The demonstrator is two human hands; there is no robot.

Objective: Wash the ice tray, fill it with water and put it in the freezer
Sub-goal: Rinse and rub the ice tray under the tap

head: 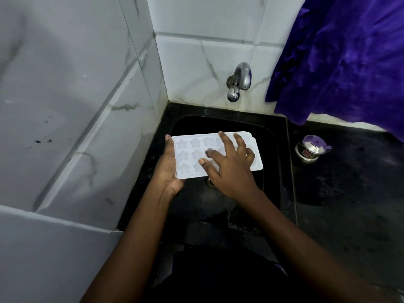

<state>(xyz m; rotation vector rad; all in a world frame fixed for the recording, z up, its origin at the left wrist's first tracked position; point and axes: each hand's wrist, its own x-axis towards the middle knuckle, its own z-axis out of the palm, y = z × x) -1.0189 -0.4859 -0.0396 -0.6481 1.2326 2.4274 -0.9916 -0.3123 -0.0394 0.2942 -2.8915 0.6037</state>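
Note:
A white ice tray (pixel 192 149) with star-shaped cells is held flat over the black sink (pixel 271 149). My left hand (pixel 167 169) grips its left end from below and the side, thumb along the edge. My right hand (pixel 229 167) lies on top of the tray with fingers spread, fingertips pressing into the cells, and covers its right half. A chrome tap (pixel 239 80) juts from the tiled wall above the sink, with no water visible from it.
White marble tiles (pixel 87 106) close the left side and the back. A black counter (pixel 349 204) runs to the right, with a small steel pot with a purple lid (pixel 310 148) on it. Purple cloth (pixel 341 57) hangs at upper right.

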